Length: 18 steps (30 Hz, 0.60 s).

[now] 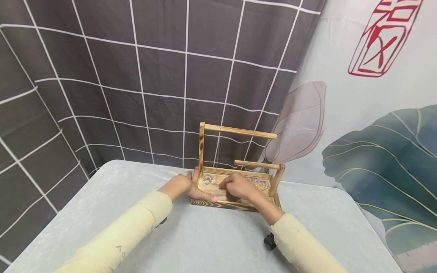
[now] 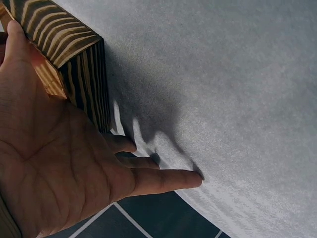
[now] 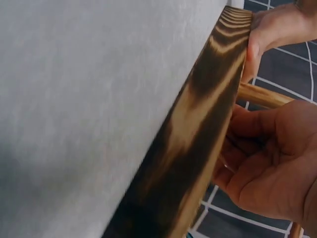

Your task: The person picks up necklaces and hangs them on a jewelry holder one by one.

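Left hand (image 1: 186,186) flat, steadying wooden rack (image 1: 235,204), long axis left-right; right hand (image 1: 236,186) fingers curled inside, grasp unclear.

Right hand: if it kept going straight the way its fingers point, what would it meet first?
Probably the small jewellery lying in the wooden stand's tray. The right hand reaches into the tray with fingers curled leftward toward those pieces; whether it already touches them is unclear. The left hand steadies the tray's left end.

a scorched-grain wooden jewelry stand (image 1: 235,178) is sitting upright at the far middle of the table (image 1: 211,239), its two rails standing over a shallow tray holding small trinkets (image 1: 209,179).
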### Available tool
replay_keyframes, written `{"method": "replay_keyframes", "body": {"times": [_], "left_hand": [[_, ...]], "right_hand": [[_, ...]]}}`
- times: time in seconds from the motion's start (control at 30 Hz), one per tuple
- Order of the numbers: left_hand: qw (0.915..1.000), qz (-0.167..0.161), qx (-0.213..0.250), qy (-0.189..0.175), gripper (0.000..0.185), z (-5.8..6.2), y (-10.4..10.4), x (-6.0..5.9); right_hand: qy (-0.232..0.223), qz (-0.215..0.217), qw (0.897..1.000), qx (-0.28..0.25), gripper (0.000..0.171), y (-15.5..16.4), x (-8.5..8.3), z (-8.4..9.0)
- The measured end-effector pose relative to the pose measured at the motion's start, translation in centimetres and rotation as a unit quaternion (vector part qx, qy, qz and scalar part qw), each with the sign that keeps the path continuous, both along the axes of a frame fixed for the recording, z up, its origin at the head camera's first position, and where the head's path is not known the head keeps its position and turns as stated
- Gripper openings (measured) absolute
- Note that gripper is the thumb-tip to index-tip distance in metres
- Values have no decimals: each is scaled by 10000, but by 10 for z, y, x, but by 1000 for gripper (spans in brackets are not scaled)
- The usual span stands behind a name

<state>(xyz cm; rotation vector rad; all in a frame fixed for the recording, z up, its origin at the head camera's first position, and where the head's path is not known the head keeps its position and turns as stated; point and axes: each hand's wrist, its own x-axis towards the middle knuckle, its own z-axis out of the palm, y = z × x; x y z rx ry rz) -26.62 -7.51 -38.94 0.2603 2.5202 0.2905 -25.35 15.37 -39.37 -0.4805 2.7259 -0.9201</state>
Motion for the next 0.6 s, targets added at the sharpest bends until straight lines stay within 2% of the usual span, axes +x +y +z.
{"method": "replay_keyframes", "body": {"times": [0.13, 0.23, 0.37, 0.47, 0.5, 0.6], "left_hand": [[9999, -54, -96, 124, 151, 0, 0, 2], [9998, -60, -97, 145, 151, 0, 0, 2], [9999, -39, -90, 127, 150, -3, 0, 2], [9999, -32, -59, 107, 150, -4, 0, 1], [9999, -38, -28, 91, 150, -4, 0, 0], [10000, -67, 37, 41, 153, -3, 0, -1]], "right_hand": [[9, 101, 9991, 418, 41, 14, -6, -5], [301, 207, 9969, 697, 40, 32, -26, -31], [754, 347, 9937, 758, 40, 55, -51, -65], [670, 146, 9967, 446, 38, 58, -47, -60], [817, 91, 9960, 346, 38, 58, -47, -60], [873, -293, 9955, 220, 34, 52, -34, -41]]}}
